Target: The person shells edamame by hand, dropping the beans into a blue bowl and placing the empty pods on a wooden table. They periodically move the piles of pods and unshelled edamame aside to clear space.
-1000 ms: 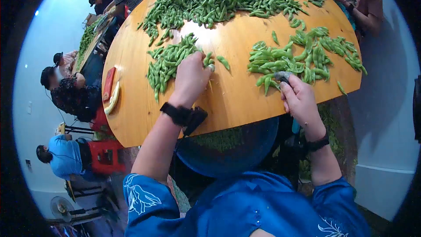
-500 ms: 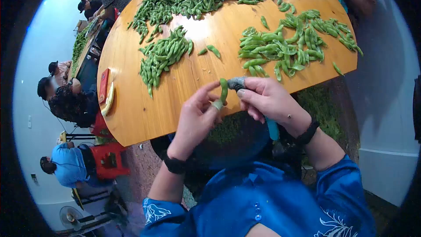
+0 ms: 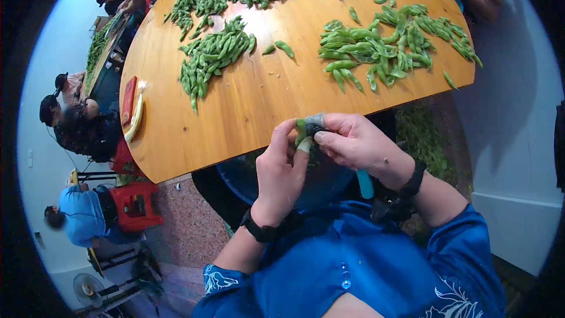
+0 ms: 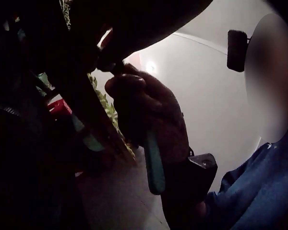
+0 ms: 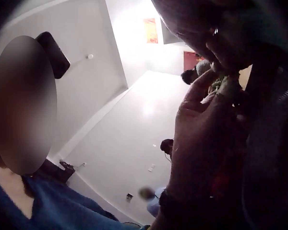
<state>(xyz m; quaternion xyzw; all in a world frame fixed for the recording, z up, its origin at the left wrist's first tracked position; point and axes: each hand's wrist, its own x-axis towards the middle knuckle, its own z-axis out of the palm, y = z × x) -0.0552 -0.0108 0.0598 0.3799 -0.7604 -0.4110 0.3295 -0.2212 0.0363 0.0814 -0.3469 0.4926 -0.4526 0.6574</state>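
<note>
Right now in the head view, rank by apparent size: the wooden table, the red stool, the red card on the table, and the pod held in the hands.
1. wooden table
2. red stool
3. red card
4. pod, mostly hidden by fingers, so least certain

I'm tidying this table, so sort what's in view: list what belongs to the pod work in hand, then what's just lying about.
In use:
- left hand
- right hand
- pod pinched between both hands
- teal-handled tool in the right hand
- pod piles
- blue basin under the hands

Lying about:
- red packet
- pale strip beside it
</note>
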